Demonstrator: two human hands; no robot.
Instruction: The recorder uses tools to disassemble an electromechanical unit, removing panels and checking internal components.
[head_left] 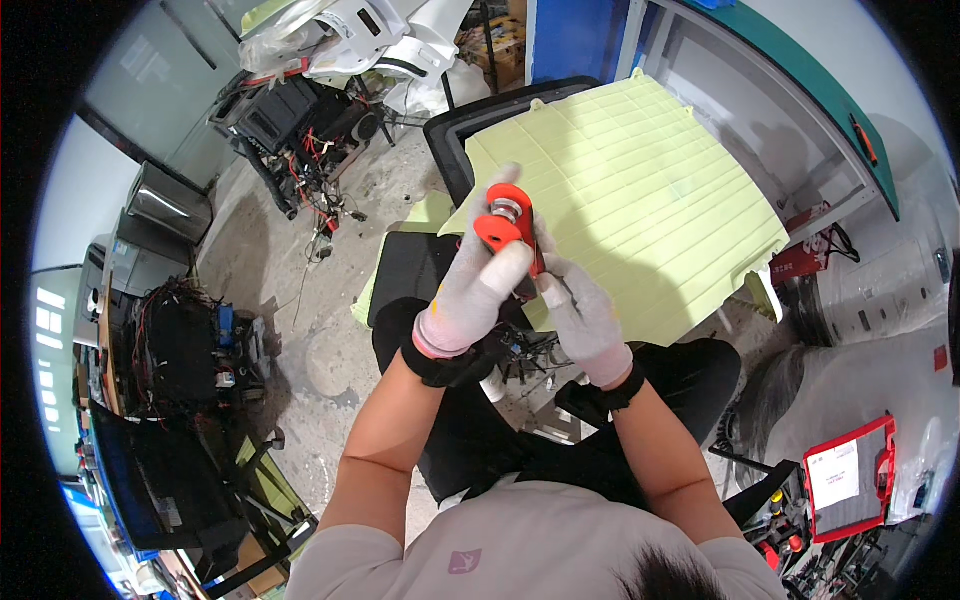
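In front of me, both gloved hands come together around a red spool-like object (pixel 495 233) with two round discs and a silver core between them. My left hand (pixel 462 300) is closed around it from the left, its thumb pressed along the near side. From the right, my right hand (pixel 585 312) is closed with its fingertips on a red part at the object's lower right edge; some fingers are hidden behind it. Just beyond the hands lies a large pale green ribbed panel (pixel 640 190), partly on a black tray-like frame (pixel 448 145).
A black padded block (pixel 410 268) lies beside my left knee. Wired machinery (pixel 300 140) stands on the concrete floor at far left. A dark unit trailing wires (pixel 175 350) is at left. An open red tool case (pixel 850 478) sits at lower right, below a green-topped bench (pixel 800 60).
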